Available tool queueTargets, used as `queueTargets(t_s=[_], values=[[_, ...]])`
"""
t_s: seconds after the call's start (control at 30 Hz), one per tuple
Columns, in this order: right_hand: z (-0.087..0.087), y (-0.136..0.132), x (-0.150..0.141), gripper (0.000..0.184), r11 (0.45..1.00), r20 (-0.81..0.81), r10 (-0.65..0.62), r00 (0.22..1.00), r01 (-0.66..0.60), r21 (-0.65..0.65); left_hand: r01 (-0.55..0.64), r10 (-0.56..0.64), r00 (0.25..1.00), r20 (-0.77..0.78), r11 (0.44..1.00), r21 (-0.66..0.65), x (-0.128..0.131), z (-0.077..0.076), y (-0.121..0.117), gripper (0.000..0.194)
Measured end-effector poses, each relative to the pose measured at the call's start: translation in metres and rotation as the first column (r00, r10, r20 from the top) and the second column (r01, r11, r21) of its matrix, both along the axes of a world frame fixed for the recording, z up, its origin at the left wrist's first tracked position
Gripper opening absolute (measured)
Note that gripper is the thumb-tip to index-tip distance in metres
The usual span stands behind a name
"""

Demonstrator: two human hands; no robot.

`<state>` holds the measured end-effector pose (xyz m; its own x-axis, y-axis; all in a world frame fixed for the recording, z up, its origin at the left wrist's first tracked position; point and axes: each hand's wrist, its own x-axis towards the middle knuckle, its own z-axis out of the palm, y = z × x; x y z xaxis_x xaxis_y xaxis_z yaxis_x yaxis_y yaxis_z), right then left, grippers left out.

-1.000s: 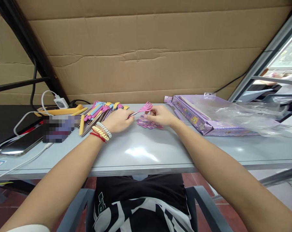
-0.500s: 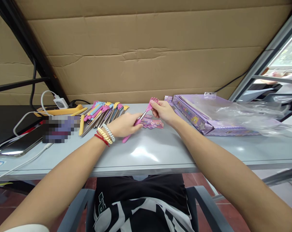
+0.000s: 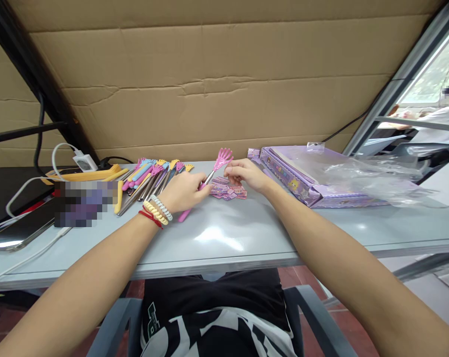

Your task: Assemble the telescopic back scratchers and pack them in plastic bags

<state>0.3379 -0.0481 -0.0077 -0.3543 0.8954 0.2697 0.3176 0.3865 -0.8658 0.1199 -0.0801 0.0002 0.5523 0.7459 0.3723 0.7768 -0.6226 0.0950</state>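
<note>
No lettering can be read: print on the cards (image 3: 229,191) and box (image 3: 284,174) is too small, and the shorts' (image 3: 250,283) pale-edged mark (image 3: 153,320) is unclear.

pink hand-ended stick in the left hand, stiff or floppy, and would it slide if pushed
The pink hand-ended stick is probably stiff: its middle looks straight and metallic. It may feel light, being so slim. Laid flat and pushed, it could slide, since the desk looks glossy.

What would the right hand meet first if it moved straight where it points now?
The right hand would probably meet the pink back scratcher held in the left hand, though depth is unclear.
</note>
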Motion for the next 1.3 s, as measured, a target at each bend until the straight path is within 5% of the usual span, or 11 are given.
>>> queueTargets(t_s=[0.07, 0.17, 0.27, 0.5, 0.83, 0.97, 1.03, 1.1, 1.3], values=[[0.002, 0.003, 0.009, 0.012, 0.983, 0.121, -0.141, 0.983, 0.124, 0.132, -0.03, 0.029, 0.999, 0.029, 1.0, 0.005, -0.001, 0.002, 0.0, 0.031], [0.003, 0.009, 0.023, 0.008, 0.886, 0.334, -0.43, 0.838, 0.322, 0.333, -0.057, 0.057, 0.998, 0.037, 0.998, -0.003, -0.002, 0.005, -0.001, 0.031], [0.001, 0.015, 0.036, 0.011, 0.835, 0.423, -0.545, 0.724, 0.423, 0.351, -0.051, 0.051, 0.999, 0.019, 0.999, 0.005, -0.003, 0.005, -0.001, 0.031], [-0.002, 0.019, 0.044, 0.008, 0.794, 0.499, -0.605, 0.62, 0.514, 0.324, -0.011, 0.012, 1.0, -0.026, 0.999, 0.045, -0.004, 0.002, 0.003, 0.034], [-0.003, 0.017, 0.036, 0.005, 0.847, 0.623, -0.521, 0.583, 0.444, 0.293, -0.021, 0.024, 0.993, -0.119, 0.999, 0.029, -0.003, 0.001, 0.004, 0.035], [0.019, 0.006, 0.036, 0.006, 0.815, 0.533, -0.579, 0.617, 0.458, 0.356, -0.015, 0.015, 0.994, -0.106, 1.0, 0.006, -0.005, 0.001, 0.005, 0.034], [0.038, 0.002, 0.042, 0.009, 0.74, 0.421, -0.672, 0.609, 0.535, 0.408, -0.009, 0.008, 0.995, -0.098, 1.0, -0.011, -0.006, 0.001, 0.005, 0.034], [0.058, 0.0, 0.054, 0.01, 0.635, 0.359, -0.772, 0.525, 0.617, 0.465, -0.004, 0.002, 0.996, -0.094, 1.0, -0.024, -0.007, 0.002, 0.004, 0.034], [0.092, 0.007, 0.12, 0.024, 0.591, 0.677, -0.713, 0.181, 0.675, 0.442, -0.012, 0.009, 0.993, -0.114, 1.0, -0.027, -0.008, 0.004, 0.006, 0.036]])
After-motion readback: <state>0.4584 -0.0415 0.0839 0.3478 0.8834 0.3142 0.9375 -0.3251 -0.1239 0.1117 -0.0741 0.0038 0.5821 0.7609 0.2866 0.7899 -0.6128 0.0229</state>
